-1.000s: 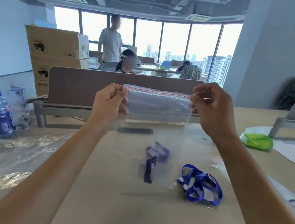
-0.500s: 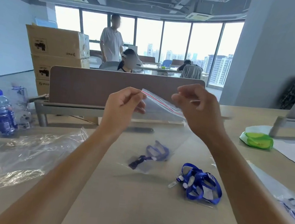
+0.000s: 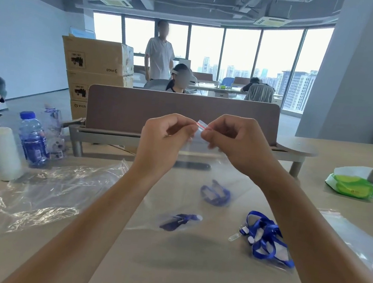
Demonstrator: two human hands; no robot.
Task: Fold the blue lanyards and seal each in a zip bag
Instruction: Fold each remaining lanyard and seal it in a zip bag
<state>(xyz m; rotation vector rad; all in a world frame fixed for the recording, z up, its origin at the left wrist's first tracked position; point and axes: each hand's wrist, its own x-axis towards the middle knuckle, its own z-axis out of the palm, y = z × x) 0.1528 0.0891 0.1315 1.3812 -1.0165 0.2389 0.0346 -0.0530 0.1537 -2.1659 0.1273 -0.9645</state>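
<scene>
I hold a clear zip bag (image 3: 197,166) up over the table by its red-lined top strip. My left hand (image 3: 163,138) and my right hand (image 3: 232,142) pinch that strip close together, almost touching. A folded blue lanyard (image 3: 215,193) hangs inside the bag, blurred, and its dark end (image 3: 179,220) shows lower down. A second blue lanyard (image 3: 265,239) with white clips lies in a loose bundle on the table to the right.
Crumpled clear plastic (image 3: 47,192) covers the table's left side. A blue-labelled water bottle (image 3: 32,139) and a white cylinder (image 3: 3,153) stand at far left. More clear bags (image 3: 357,237) lie at right, a green packet (image 3: 351,188) behind them. A desk divider (image 3: 181,115) runs across the back.
My hands have moved together along the bag's top strip, from its two corners to nearly touching. The bag has swung and tilted, and the lanyard inside has shifted.
</scene>
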